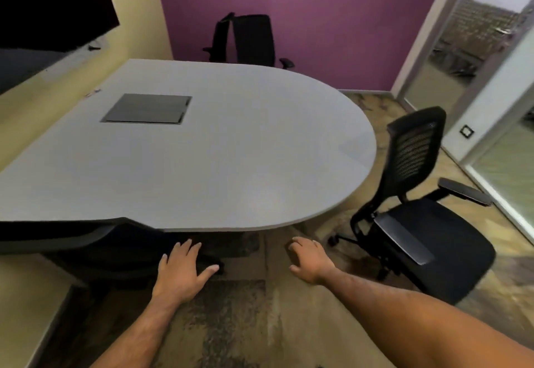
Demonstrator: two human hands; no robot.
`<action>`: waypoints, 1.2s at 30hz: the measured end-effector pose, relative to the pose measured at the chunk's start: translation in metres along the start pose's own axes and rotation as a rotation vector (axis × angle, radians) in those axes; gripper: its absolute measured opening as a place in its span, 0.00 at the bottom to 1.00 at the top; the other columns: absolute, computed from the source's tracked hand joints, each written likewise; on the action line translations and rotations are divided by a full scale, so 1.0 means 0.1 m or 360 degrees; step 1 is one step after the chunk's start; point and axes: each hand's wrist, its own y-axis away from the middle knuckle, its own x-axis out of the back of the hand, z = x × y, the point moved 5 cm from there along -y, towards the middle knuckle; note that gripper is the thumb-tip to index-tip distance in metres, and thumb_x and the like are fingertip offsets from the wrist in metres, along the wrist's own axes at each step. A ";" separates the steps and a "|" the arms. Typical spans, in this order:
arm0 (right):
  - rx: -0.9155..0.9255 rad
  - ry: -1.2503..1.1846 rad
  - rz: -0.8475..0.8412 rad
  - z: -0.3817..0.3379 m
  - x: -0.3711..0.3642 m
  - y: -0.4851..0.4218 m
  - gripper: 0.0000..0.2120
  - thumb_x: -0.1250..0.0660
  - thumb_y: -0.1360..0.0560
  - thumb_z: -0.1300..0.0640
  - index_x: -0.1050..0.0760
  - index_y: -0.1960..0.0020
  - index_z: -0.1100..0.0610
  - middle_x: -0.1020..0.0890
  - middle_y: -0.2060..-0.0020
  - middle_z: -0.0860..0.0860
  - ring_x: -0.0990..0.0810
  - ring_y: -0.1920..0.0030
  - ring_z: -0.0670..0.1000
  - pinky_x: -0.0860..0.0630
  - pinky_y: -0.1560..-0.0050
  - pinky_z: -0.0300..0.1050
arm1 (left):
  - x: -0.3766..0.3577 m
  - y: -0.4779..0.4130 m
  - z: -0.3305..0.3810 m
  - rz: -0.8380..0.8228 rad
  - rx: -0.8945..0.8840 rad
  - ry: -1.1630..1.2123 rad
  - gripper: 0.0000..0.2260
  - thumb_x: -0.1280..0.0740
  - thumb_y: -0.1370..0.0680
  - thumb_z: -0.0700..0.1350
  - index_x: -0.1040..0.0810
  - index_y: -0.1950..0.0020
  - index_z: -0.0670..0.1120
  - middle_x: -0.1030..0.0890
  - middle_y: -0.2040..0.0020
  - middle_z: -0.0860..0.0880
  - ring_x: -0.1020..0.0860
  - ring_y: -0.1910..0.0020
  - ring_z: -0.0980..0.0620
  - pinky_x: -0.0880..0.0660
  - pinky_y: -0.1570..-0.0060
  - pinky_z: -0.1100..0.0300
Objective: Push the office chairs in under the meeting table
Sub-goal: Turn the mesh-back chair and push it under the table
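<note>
At my left, the black office chair nearest me (121,255) sits with its back close against the edge of the pale grey round-ended meeting table (231,159), and it looks tucked in. My left hand (185,266) lies over its dark armrest, fingers straight and spread wide, gripping nothing. The blur keeps me from telling whether the palm touches. My right hand (309,260) hangs over the patterned carpet (237,324), fingers loosely curled and empty. Beyond the table a second black chair (251,39) stands back by the purple wall (332,20). To my right the black mesh-backed chair (416,159) stands apart from the table's curved end, its seat facing away. I judge that one comes next. I should take the top of its backrest in both hands, swivel it to face the table, then roll it straight in, minding that the armrests clear the edge.
</note>
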 end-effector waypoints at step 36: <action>-0.1187 -0.0706 0.0155 4.51 0.15 1.23 0.24 0.34 0.26 0.46 0.28 0.32 0.50 0.25 0.35 0.49 0.28 0.32 0.52 0.35 0.30 0.51 | -0.63 -2.11 4.85 -0.0330 -0.0626 0.0168 0.20 0.33 0.23 0.60 0.25 0.34 0.52 0.20 0.37 0.51 0.20 0.42 0.49 0.22 0.43 0.52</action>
